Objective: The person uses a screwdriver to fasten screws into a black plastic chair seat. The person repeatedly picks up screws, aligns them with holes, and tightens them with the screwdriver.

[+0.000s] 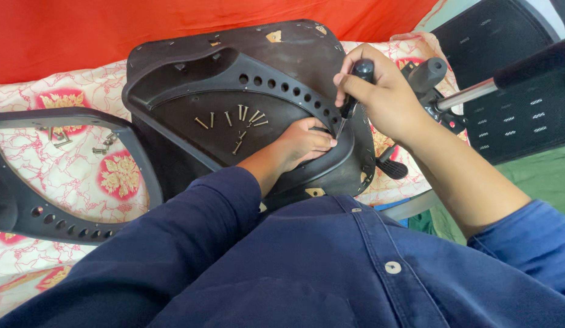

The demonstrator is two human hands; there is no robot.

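underneath, floral bedsheet point(121, 173), red wall point(82, 30).

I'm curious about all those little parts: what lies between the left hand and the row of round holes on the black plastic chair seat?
In the head view, loose metal screws lie scattered there on the seat.

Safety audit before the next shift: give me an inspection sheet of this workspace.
Surface: patterned cloth over a flat top, red fabric behind.
Job's things: black chair seat pan lying underside up; screwdriver.
Clutter: loose screws on the pan; more screws on the cloth; black frame.
Hands: right hand grips the screwdriver; left hand rests flat on the pan.
Cables: nothing seen.
Surroundings: mesh chair back, metal rod.
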